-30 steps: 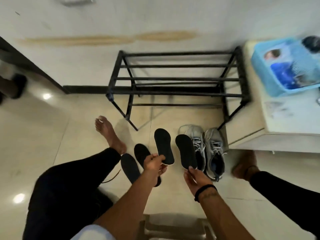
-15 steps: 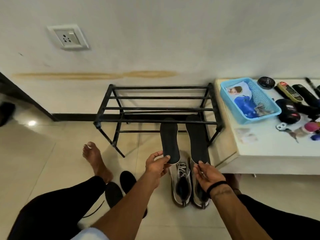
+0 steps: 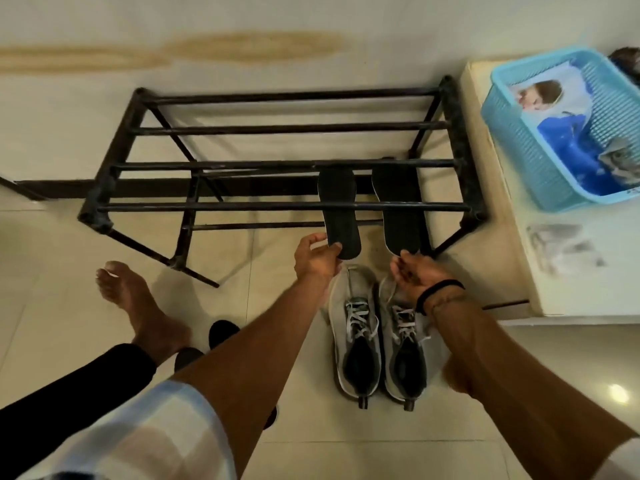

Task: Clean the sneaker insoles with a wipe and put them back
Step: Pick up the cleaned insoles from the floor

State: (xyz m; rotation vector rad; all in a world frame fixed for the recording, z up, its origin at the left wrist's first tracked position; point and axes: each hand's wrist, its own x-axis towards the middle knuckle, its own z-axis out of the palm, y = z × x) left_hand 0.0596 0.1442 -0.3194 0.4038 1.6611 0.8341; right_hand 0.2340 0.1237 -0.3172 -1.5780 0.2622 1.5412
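Two black insoles are standing side by side just right of the frame's centre, their far ends tucked among the bars of the black shoe rack (image 3: 277, 206). The left insole (image 3: 341, 213) is being pinched at its near end between the thumb and curled fingers of the left hand (image 3: 317, 259). The right insole (image 3: 401, 211) is meeting the fingertips of the right hand (image 3: 415, 275) at its near tip; that palm is turned up, and whether the fingers are actually pinching cannot be told. Directly below, the grey sneakers (image 3: 377, 341) are sitting as a pair on the tiled floor. Two more dark insoles (image 3: 221, 332) are peeking out beside the left forearm. At upper right, a blue basket (image 3: 512, 147) is resting on a white cabinet (image 3: 588, 285). The risk looks to be slippage: with only thin bars underneath, either insole could be sliding through a gap once released, most likely the lightly held right one.
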